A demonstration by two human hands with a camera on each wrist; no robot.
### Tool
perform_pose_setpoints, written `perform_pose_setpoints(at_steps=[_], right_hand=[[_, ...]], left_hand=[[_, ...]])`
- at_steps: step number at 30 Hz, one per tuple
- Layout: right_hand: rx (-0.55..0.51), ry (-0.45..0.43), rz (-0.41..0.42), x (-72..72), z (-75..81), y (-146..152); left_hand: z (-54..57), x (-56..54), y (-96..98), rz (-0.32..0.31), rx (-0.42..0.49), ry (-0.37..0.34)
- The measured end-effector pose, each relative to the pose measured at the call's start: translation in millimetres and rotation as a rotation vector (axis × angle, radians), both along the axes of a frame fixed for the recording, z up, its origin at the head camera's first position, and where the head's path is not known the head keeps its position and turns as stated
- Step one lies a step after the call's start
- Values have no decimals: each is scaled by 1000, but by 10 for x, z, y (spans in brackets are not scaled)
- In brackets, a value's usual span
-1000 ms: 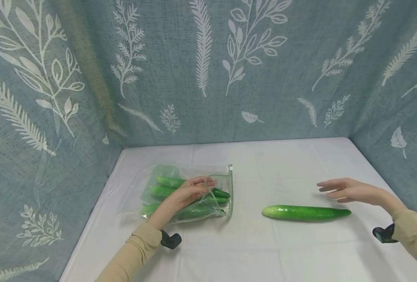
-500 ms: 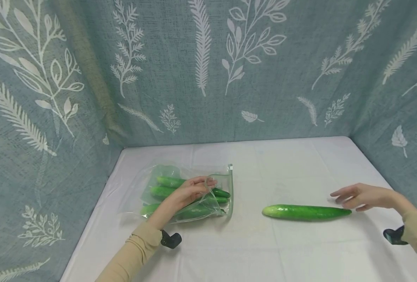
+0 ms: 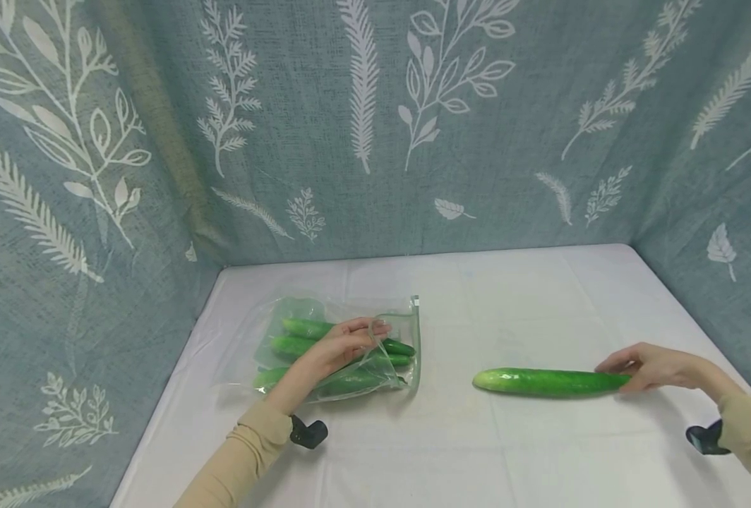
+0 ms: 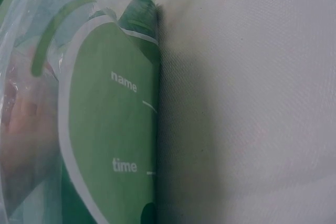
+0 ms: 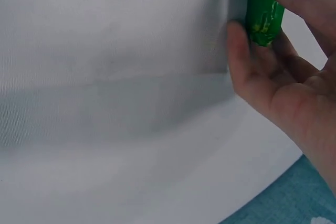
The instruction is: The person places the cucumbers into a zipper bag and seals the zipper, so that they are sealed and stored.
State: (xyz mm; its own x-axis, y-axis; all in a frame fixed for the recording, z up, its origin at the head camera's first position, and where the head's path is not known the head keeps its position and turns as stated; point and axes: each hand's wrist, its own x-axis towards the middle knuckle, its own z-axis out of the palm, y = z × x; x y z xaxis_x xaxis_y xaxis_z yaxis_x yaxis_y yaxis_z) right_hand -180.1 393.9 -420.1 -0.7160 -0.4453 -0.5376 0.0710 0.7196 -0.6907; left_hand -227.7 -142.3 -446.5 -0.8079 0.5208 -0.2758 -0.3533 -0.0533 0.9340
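Observation:
A single cucumber [image 3: 541, 382] lies on the white table at the right, its pale end pointing left. My right hand [image 3: 661, 368] grips its darker end, thumb on the near side and fingers on the far side. The right wrist view shows the cucumber tip [image 5: 262, 19] between the thumb and fingers of that hand [image 5: 299, 85]. Several cucumbers [image 3: 296, 346] lie inside a clear zip bag [image 3: 242, 356] at the left. At the bag's open right end, my left hand [image 3: 340, 349] holds the upper film. Plastic partly veils this hand [image 4: 31, 119] in the left wrist view.
A green label [image 4: 115, 119] printed "name" and "time" shows on the bag. White cloth covers the table [image 3: 445, 451]. Blue-grey curtains [image 3: 388, 212] with white leaf patterns stand behind the table and along both sides.
My right hand first moved right, past the cucumber's dark end, then came down and closed around it. My left hand and the bag have stayed in place.

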Motion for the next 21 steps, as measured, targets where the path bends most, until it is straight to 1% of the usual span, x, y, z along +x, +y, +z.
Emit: perform_pose_setpoints(at_steps=[9, 13, 17, 21], right_hand=[[-16, 19, -11, 34, -33, 58], [-24, 28, 4, 40, -46, 89], [-61, 35, 23, 24, -69, 135], [-118, 3, 6, 18, -82, 161]], left_hand=[[-1, 0, -17, -4, -3, 3], [-5, -1, -25, -3, 1, 2], [0, -7, -23, -1, 1, -7], [4, -12, -24, -4, -1, -8]])
